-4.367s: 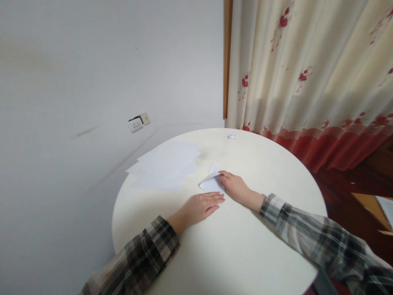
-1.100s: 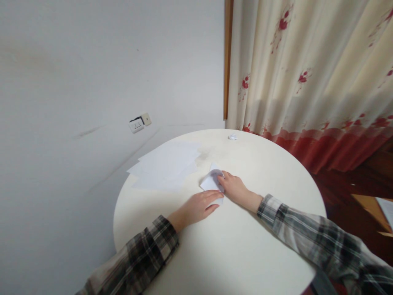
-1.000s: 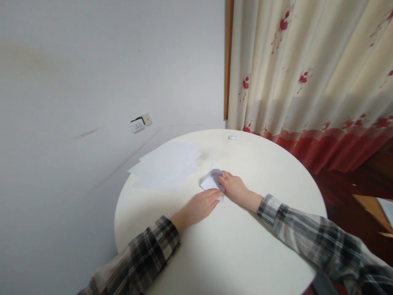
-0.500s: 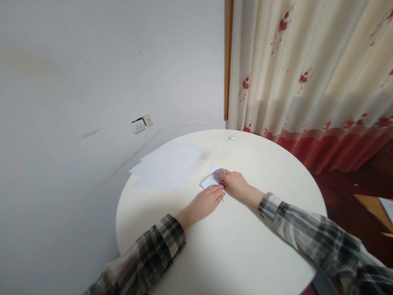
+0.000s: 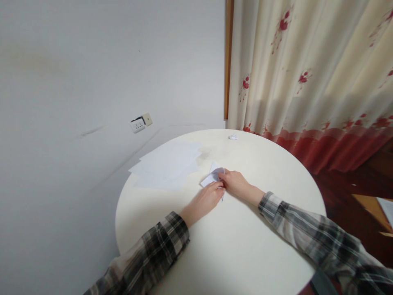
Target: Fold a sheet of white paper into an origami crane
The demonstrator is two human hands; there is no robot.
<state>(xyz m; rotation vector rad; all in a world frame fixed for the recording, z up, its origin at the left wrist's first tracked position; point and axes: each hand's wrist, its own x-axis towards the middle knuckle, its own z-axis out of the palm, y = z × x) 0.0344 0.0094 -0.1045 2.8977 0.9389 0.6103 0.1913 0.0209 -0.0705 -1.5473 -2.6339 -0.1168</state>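
Note:
A small folded sheet of white paper [image 5: 209,178] lies on the round white table [image 5: 245,246], partly covered by my fingers. My right hand [image 5: 235,182] pinches its right part, where a flap of the paper curls upward. From the near side my left hand [image 5: 207,199] is closed on the lower edge, its fingertips touching those of the right. A thin tip of the paper sticks out below the left fingers. The fold under both hands is hidden.
Several loose white sheets [image 5: 167,166] overlap at the table's left. A crumpled bit of paper [image 5: 233,137] lies near the far edge. Beyond the table are the wall with a socket [image 5: 138,125] and a flowered curtain [image 5: 285,82].
My left hand has shifted slightly up and to the right along the paper, closer to the right hand. The right hand and the paper look nearly the same.

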